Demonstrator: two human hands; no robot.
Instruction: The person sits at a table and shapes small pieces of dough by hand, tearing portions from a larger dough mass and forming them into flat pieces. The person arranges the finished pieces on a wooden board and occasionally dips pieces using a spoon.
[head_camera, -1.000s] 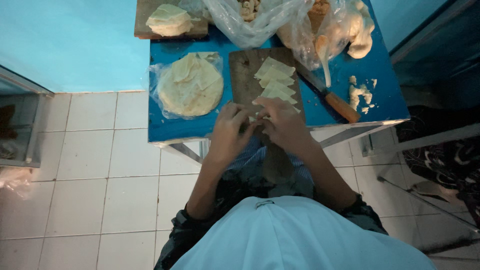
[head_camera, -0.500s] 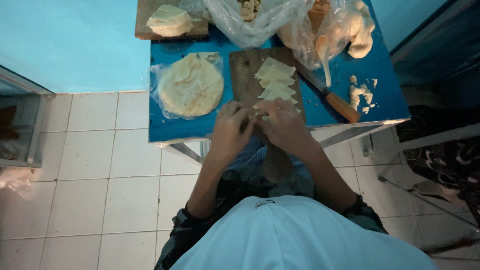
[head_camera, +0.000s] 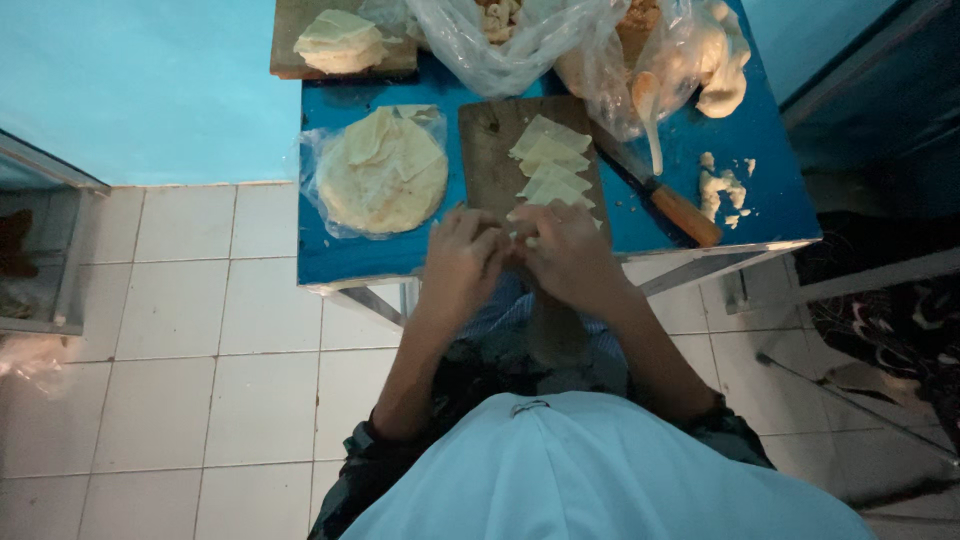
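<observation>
Little has shifted since the earlier frames: both hands stay pressed together at the near end of the board, and the row of cut pieces on it looks the same.

Head view, looking straight down. At the centre, the left hand (head_camera: 462, 262) and the right hand (head_camera: 566, 255) meet fingertip to fingertip over the near end of a dark wooden cutting board (head_camera: 490, 160). Both hands are curled nearly closed, pinching a small pale piece of dough (head_camera: 524, 238) between them; only a sliver of it shows, so how it is folded cannot be told. At 12 o'clock from the hands, a row of pale triangular dough pieces (head_camera: 550, 165) lies overlapping along the board, the nearest one just beside the fingers.

The board rests on a blue table (head_camera: 340, 255). At 10 o'clock from the hands, a round stack of thin dough sheets (head_camera: 382, 172) sits on clear plastic. At 2 o'clock, a knife with a wooden handle (head_camera: 672, 205) lies at a slant just beside the board, with dough scraps (head_camera: 722, 185) further right. Along the far edge, at 12 o'clock, are clear plastic bags (head_camera: 520, 45) and a second wooden board carrying a folded dough pile (head_camera: 338, 42). White floor tiles (head_camera: 180, 330) lie at 8 o'clock.
</observation>
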